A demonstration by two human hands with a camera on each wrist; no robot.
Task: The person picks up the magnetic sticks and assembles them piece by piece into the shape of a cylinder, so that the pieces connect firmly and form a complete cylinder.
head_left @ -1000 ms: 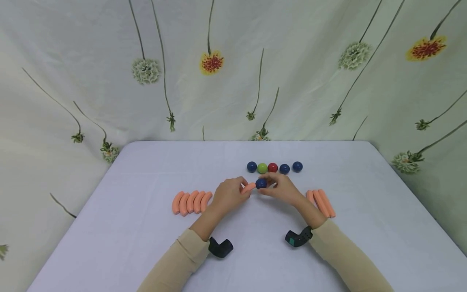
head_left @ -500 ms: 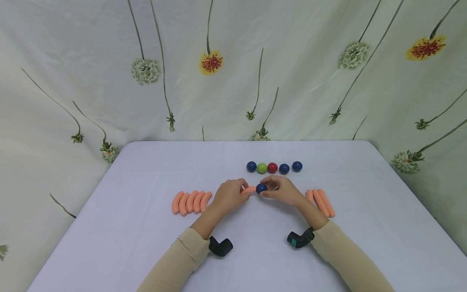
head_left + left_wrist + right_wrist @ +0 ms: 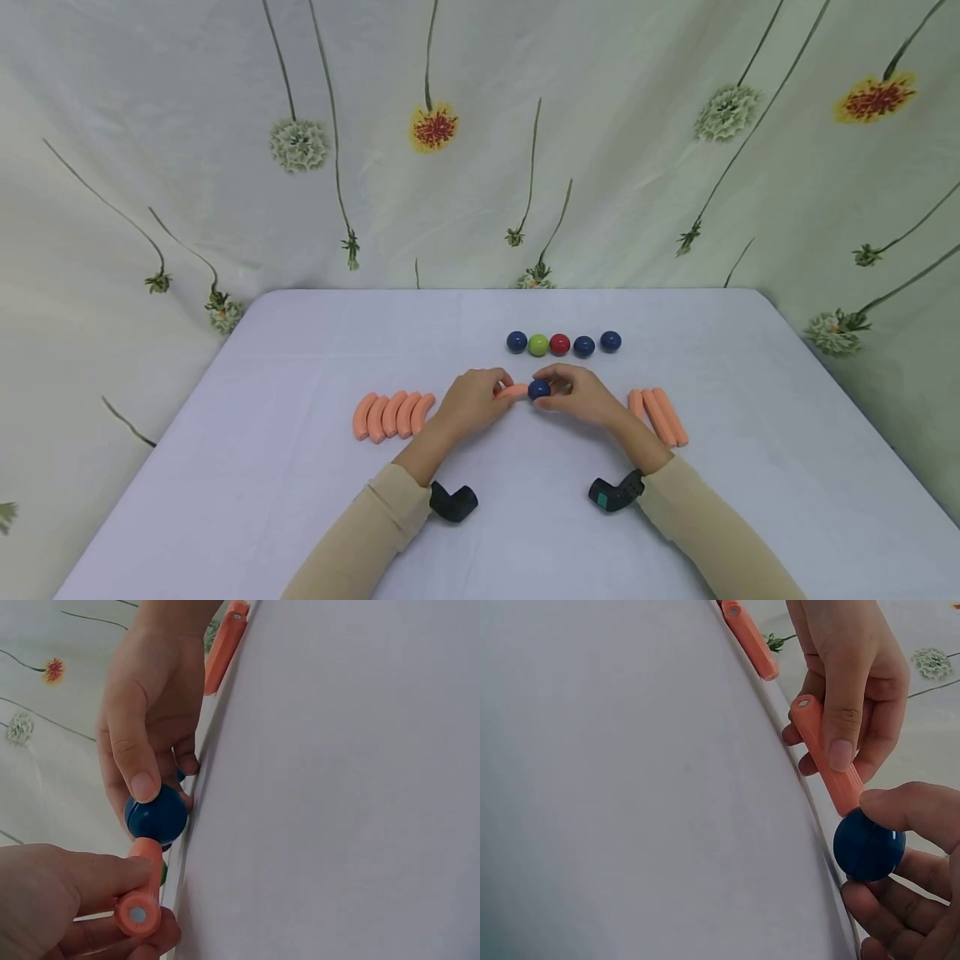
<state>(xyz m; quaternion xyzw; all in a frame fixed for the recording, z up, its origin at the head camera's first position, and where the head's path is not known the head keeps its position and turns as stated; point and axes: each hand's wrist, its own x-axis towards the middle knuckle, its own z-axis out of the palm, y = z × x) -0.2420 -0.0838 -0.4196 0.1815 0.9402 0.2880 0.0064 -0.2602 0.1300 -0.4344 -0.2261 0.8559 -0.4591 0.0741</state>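
Observation:
Between thumb and fingers my left hand (image 3: 471, 402) pinches a curved orange stick (image 3: 829, 754), which has a small silvery disc in its end face. A dark blue ball (image 3: 869, 845) is held by the thumb and fingers of my right hand (image 3: 583, 395). Ball and stick touch end to end in both wrist views, over the middle of the table. Left of my left hand lies a row of several curved orange sticks (image 3: 393, 416). Straight orange sticks (image 3: 663, 417) lie beside my right forearm, partly hidden by it.
Behind the hands runs a row of balls: a blue ball (image 3: 517, 342), a green ball (image 3: 538, 345), a red ball (image 3: 559, 344) and two more blue ones (image 3: 611, 341). The white table (image 3: 300, 358) ends at a flower-printed cloth (image 3: 480, 167).
My right hand has come down slightly toward me with the blue ball, and the orange stick has tilted flatter. Both hands keep their hold; the other sticks and balls have not moved.

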